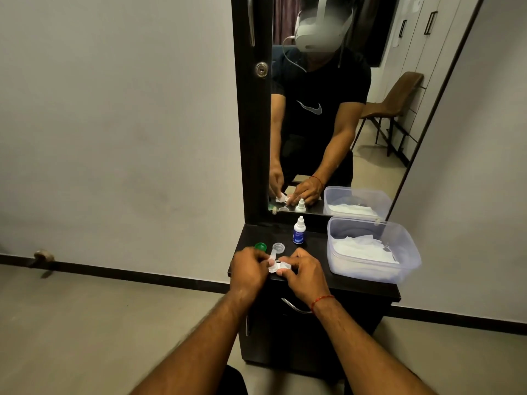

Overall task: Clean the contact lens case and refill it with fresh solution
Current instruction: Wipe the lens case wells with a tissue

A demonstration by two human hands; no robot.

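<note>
A clear contact lens case (274,266) lies on the dark dresser top (316,246). My left hand (248,269) pinches its left end. My right hand (302,270) presses a small white tissue (285,265) against the case's right well. The case's clear lid (278,247) stands flipped up behind it, and a green cap (260,247) lies to its left. A small white solution bottle (299,230) with a blue label stands upright, capped, behind the hands.
A clear plastic tub (399,269) holding white tissues sits at the right of the dresser top. A tall mirror (328,109) rises behind, reflecting a person and a chair. A drawer handle (293,306) is below my right wrist.
</note>
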